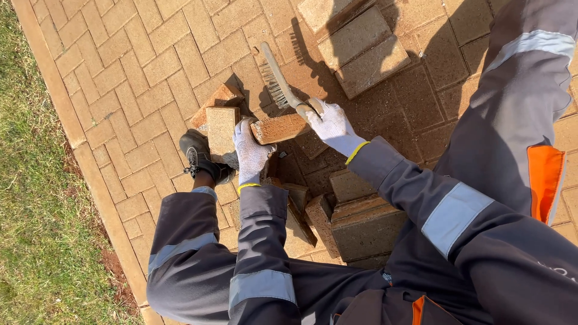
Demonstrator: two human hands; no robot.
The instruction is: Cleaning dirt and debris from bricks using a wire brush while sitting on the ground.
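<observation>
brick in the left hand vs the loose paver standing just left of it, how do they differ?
The reddish-brown rectangular brick is gripped at one end by the gloved left hand and lies roughly level in the air; the paler tan rectangular paver stands on end on the paving, unheld. The gloved right hand holds the wire brush at the brick, not at the paver. Both are rectangular paving blocks lifted out of the paved surface.

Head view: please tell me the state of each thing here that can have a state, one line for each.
left hand: gloved, shut on the paving brick.
right hand: gloved, shut on the wire brush handle.
paving brick: lifted off the ground, held level.
wire brush: raised, bristles facing left, clear of the brick.
stacked bricks: loose, lying on the pavement.
pulled-up bricks: loose, tilted.
boot: laced, flat on the paving.
</observation>
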